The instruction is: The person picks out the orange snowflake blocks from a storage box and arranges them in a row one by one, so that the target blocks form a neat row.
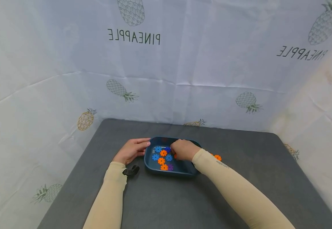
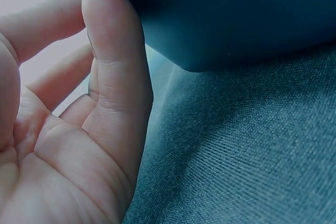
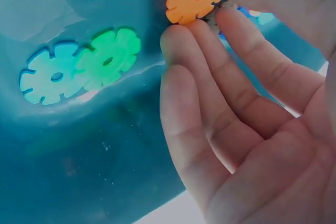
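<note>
Tray: we see the dark blue tray [image 1: 169, 173] near the far edge of the grey table [image 1: 154, 203], its long axis running left to right, roughly along that edge.
Loose discs: orange, blue and purple notched discs [image 1: 161, 161] lie flat in the tray's left half.
Outside: we spot stray orange discs [image 1: 217, 157] just past the tray's right edge, partly behind the right sleeve [image 1: 226, 176].
In the way: from the head, that sleeve and the right hand [image 1: 184, 149] block much of the tray's right half.
Right grip: curled, thumb and fingertips pinching one orange disc [image 3: 184, 3].
Pinched disc: near the tray's middle; round, so we find no long axis; its centre slit slants up rightward in the right wrist view. Whether it touches the floor, we cannot tell.
Near it: a blue disc [image 3: 47, 80] and green disc [image 3: 118, 51], edges meeting.
Left hand [image 1: 131, 150]: fingers nearly straight against the tray's left edge.
</note>
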Demonstrator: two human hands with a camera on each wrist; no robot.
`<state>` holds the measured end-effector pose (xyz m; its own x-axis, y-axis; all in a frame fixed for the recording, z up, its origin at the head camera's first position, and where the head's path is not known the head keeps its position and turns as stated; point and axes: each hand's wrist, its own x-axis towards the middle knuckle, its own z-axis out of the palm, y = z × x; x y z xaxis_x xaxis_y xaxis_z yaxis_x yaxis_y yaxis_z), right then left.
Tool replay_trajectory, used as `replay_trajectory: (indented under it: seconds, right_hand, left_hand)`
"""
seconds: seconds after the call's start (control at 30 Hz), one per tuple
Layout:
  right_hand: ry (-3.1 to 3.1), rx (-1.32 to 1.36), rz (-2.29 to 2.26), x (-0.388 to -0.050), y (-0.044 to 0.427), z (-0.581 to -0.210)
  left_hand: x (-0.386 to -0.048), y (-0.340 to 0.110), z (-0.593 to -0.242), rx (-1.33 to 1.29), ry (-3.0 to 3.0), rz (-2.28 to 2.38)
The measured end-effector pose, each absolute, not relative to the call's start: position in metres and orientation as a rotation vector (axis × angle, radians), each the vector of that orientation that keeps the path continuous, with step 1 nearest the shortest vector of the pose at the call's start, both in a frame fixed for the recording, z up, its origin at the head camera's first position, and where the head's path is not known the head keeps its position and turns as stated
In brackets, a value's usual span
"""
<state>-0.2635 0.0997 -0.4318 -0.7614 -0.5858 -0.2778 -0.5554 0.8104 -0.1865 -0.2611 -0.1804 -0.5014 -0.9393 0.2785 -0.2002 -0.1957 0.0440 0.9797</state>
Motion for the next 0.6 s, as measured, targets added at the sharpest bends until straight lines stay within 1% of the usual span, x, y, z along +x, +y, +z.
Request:
replay_trajectory:
  seconds: [0.1,0.33,0.6]
  right_hand:
    - [2.636,-0.84,-0.176,-0.264,0.101,-0.428]
    - [2.639,-0.874,-0.235,-0.261,0.11,-0.407]
    - [2.649,-0.826,-0.287,-0.257,0.124,-0.391]
  left_hand:
    - [-0.262,-0.181,-0.503,0.087,1.991,1.961]
    - [-0.262,-0.18,-0.5,0.094,2.005,1.944]
    - [-0.26,-0.178,-0.5,0.068,2.013,1.94]
